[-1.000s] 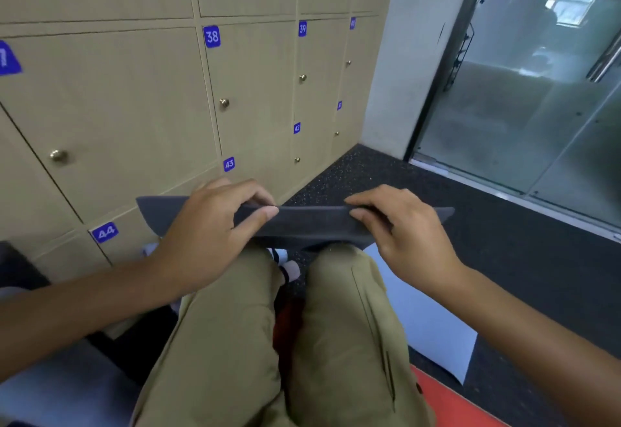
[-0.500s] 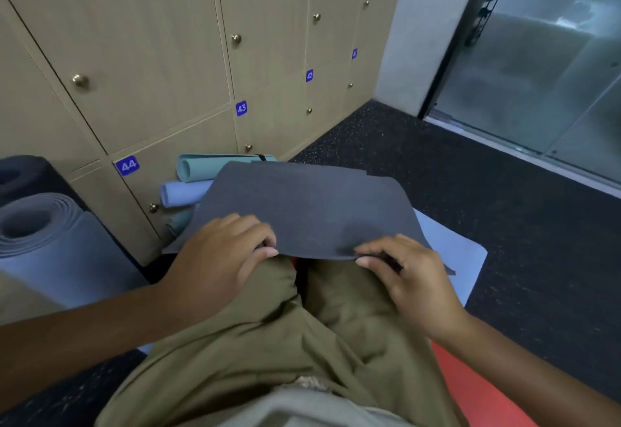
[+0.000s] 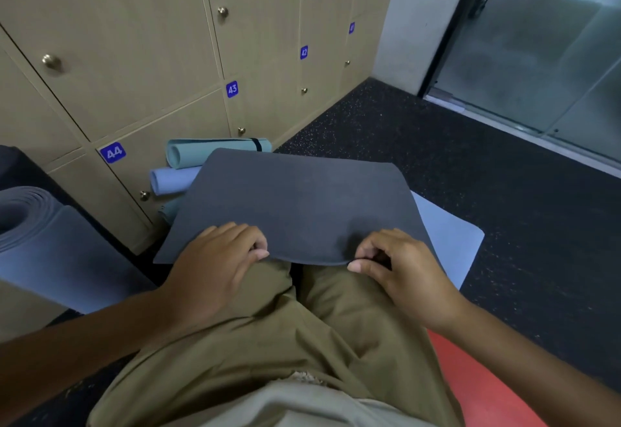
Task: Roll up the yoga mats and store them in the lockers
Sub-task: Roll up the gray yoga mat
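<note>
left hand (image 3: 215,268) at lower centre-left, fingers curled over the near edge of the dark grey mat (image 3: 295,205), thumb tucked under, pinching it. right hand (image 3: 400,272) at lower centre-right does the same, fingertips bent down onto the edge, thumb beneath. both hands sit on the mat's near short edge, evenly spaced, neither clearly nearer. the mat runs away from the hands toward the upper middle of the frame, its long axis pointing forward over the knees toward the lockers (image 3: 134,40); the edge between the hands sags slightly, so the first tuck would likely curl forward from here. mat looks thin, matte, limp foam, flat and not yet rolled, far corners rounded. under it, a pale blue mat (image 3: 447,235) lies flat at centre-right. rolled mats wait by the locker base: a teal roll (image 3: 215,153) and a light blue roll (image 3: 171,179) at centre-left, a larger grey roll (image 3: 40,221) at far left. locker doors all closed.
</note>
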Available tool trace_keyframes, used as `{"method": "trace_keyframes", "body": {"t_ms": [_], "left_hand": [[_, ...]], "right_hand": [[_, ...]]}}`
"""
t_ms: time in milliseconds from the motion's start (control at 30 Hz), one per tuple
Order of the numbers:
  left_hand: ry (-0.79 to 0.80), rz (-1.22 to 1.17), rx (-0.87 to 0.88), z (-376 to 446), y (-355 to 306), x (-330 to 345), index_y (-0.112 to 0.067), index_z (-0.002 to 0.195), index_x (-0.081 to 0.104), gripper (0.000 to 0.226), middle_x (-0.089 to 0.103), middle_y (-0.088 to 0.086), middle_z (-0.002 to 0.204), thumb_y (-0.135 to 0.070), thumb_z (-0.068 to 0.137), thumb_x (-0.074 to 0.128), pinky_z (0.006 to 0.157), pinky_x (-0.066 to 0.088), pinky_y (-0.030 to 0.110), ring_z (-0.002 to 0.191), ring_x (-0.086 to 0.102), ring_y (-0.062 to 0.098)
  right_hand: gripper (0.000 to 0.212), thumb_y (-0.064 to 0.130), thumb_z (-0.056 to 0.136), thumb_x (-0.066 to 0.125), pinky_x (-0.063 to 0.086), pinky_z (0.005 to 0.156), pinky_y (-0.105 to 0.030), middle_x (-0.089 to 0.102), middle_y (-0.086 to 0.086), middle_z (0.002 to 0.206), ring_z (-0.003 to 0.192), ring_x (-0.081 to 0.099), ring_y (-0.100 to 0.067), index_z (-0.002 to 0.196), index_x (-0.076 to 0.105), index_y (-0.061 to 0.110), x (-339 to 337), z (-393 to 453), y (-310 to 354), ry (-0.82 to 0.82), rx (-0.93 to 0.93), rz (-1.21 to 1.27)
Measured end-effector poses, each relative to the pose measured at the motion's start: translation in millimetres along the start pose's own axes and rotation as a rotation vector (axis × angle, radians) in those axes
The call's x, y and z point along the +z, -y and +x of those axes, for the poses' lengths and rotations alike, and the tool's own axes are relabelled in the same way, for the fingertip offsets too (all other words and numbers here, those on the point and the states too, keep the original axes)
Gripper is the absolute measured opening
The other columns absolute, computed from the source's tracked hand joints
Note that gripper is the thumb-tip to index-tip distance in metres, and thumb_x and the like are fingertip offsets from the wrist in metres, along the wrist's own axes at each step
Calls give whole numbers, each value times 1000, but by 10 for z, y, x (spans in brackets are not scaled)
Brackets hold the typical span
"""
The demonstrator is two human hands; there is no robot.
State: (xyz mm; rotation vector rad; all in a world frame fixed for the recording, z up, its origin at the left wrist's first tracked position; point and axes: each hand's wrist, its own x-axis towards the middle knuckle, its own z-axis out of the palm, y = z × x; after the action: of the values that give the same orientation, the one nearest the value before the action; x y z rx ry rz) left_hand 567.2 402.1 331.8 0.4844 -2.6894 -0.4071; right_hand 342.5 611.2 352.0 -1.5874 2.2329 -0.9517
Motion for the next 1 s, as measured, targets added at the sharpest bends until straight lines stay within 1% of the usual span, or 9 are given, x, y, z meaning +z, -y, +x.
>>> {"method": "trace_keyframes", "body": {"t_ms": [167,267,333,400,467,600,700,867,1000], "left_hand": [[112,-97,17,132,131,-85,-31,87,57,26,58,-19,85,-43,101,39,72,34,14,79,52,2],[194,-205,-22,269,231,-143,-33,85,62,22,63,-22,90,-45,96,47,70,37,11,82,58,-1],[239,-315,-69,343,299,-154,-35,84,67,12,66,-24,88,-34,95,62,66,38,10,80,62,1],[249,-365,-99,389,328,-151,-32,85,71,17,68,-24,84,-18,95,72,62,37,9,75,62,2],[234,-411,-144,427,347,-134,-28,84,73,17,68,-22,81,-13,92,75,61,37,8,72,61,2],[177,-374,-67,486,397,-64,-36,84,69,9,64,-18,88,-40,91,66,72,38,15,83,57,6],[154,-340,-45,529,481,-23,-37,85,69,17,62,-21,98,-49,89,59,89,31,16,100,52,1],[119,-335,37,606,532,30,-34,84,70,13,60,-21,97,-42,91,62,90,32,20,96,54,2],[180,-366,60,665,581,41,-37,87,63,11,59,-18,92,-41,96,58,90,32,23,93,56,5]], "right_hand": [[14,27,92,75,37,77,-11,62,14,87,89,55,-10,83,65,25,7,64,-54,57,8,21],[12,28,92,74,40,74,-13,64,16,86,85,58,-10,84,66,27,-37,152,-78,113,49,76],[12,26,91,76,42,69,-13,66,17,79,75,59,-5,82,69,27,-97,251,-102,189,125,179],[12,24,88,79,43,68,-13,68,16,75,69,58,0,80,71,26,-139,367,-131,240,184,262],[12,23,85,82,42,66,-13,68,13,75,67,57,0,79,72,24,-152,473,-159,254,205,272],[15,21,79,87,44,66,-19,65,7,86,67,55,-8,79,72,25,-126,605,-226,223,185,226],[17,23,83,84,47,69,-26,63,9,88,74,58,-15,80,68,27,-57,610,-277,181,106,126],[7,30,93,72,51,69,-33,60,17,95,84,61,-7,95,65,30,0,598,-384,117,-124,8],[10,18,100,64,52,66,-32,61,13,100,89,64,-9,94,70,22,29,662,-504,96,-323,-94]]}}
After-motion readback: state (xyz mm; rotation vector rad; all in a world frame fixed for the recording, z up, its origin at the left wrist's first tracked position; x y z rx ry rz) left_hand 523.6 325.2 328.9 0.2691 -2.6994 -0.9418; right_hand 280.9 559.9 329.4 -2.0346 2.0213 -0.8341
